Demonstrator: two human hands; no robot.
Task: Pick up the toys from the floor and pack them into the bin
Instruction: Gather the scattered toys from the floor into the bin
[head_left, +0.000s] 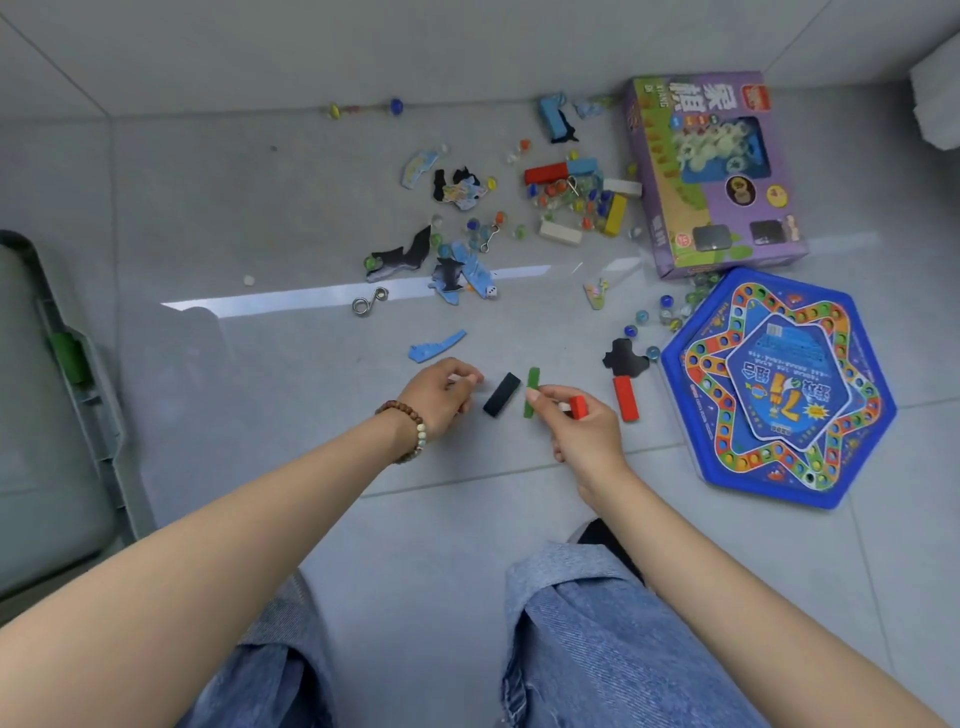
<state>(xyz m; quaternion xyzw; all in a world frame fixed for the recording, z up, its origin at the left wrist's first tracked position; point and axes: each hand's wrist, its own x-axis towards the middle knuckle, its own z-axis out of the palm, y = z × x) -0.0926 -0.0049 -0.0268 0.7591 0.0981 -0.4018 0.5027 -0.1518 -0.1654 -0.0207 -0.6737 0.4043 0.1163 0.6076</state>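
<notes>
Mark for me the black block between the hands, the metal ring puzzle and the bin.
black block (502, 394): head view, middle of its top face.
metal ring puzzle (370, 301): head view, where its two loops meet.
bin (106, 415): head view, grey rim at the left edge.

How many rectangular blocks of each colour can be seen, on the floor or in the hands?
Red blocks: 3, one held in the right hand
Blue blocks: 2
White blocks: 2
Yellow block: 1
Green block: 1
Black block: 1
Total: 10
The left hand holds a pale thing, too hidden to count.
</notes>
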